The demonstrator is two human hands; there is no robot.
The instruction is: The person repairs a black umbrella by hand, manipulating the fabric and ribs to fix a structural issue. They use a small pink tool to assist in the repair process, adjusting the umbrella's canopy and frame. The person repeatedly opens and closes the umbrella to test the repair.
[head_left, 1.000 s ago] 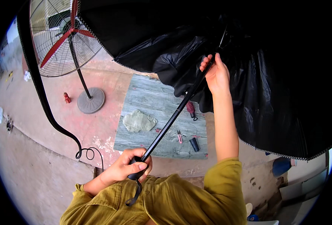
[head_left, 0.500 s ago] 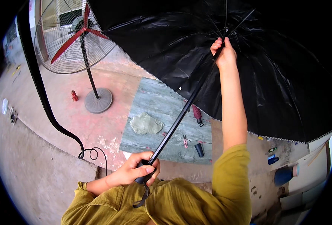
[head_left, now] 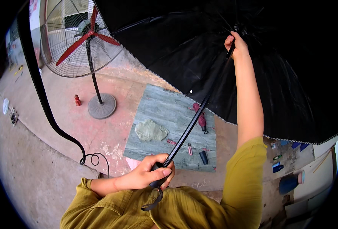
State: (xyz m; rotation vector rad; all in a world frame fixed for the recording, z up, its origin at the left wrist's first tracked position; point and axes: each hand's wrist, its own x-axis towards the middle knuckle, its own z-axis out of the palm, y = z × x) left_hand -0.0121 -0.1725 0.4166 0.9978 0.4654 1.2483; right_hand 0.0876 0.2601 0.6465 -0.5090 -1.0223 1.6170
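A large black umbrella [head_left: 176, 57] spreads overhead, its underside facing me and a pale stitched edge along its rim. My left hand [head_left: 153, 171] is wrapped round the black handle at the lower end of the shaft, close to my chest. From that handle dangles a black wrist strap [head_left: 153, 203]. With the arm stretched far up, my right hand [head_left: 238, 45] grips the upper shaft just below the hub where the ribs meet. The slanting dark shaft [head_left: 188, 131] runs between both hands. Shadow hides part of the hub.
A pedestal fan [head_left: 89, 36] with red blades stands at left, near a small red figure [head_left: 77, 100]. On a grey-blue board [head_left: 169, 152] lie a pale cloth [head_left: 151, 130], a folded maroon umbrella [head_left: 200, 117], pink-handled snips [head_left: 190, 149] and a dark cylinder [head_left: 203, 157]. A black cable [head_left: 48, 110] hangs at left.
Both hands and the umbrella have shifted right in view. My right hand is higher, nearer the hub, and the inner struts look flatter. The left hand keeps its hold.
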